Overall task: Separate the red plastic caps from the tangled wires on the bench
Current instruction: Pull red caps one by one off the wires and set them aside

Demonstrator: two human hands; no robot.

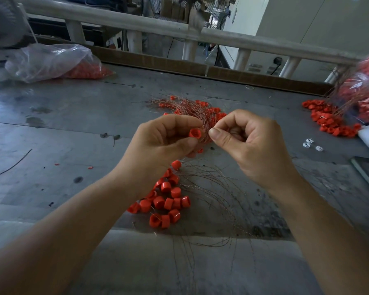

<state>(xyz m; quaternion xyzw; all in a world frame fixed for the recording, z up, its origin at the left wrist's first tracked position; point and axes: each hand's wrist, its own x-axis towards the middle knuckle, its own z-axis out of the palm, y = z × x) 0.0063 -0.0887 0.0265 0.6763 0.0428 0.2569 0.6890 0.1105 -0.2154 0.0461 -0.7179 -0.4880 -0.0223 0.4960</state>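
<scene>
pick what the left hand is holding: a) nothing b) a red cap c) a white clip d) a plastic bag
b: the left hand pinches a red cap between thumb and fingers, while the right hand pinches the wires beside it.

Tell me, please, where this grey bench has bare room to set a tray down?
Bare: the left half of the grey metal bench, below the clear plastic bag of red caps; also the strip behind the copper wire tangle. Crowded: loose red plastic caps at middle front, red cap heap at right.
</scene>
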